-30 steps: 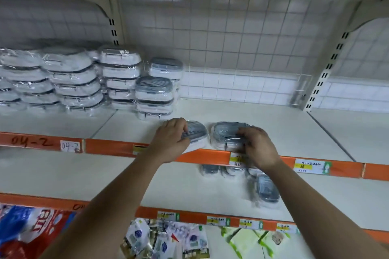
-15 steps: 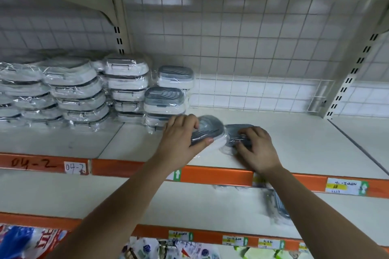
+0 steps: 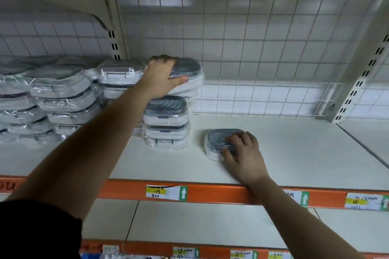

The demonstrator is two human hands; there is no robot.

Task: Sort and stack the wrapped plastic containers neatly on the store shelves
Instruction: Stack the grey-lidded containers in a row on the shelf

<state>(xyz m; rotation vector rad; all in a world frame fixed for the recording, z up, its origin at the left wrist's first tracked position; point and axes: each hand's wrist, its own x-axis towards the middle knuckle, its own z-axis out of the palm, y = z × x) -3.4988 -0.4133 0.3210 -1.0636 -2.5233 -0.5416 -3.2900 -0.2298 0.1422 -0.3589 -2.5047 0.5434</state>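
A wrapped container [image 3: 185, 75] is gripped by the left hand [image 3: 162, 78], fingers over its grey lid and thumb along its front, on top of the rear stack [image 3: 168, 120] by the shelf's [image 3: 294, 153] back grid [image 3: 252, 48]. A second container [image 3: 219, 143] lies mid-shelf, near the front edge, covered by the right hand [image 3: 242, 153] with fingers spread, pressing its lid.
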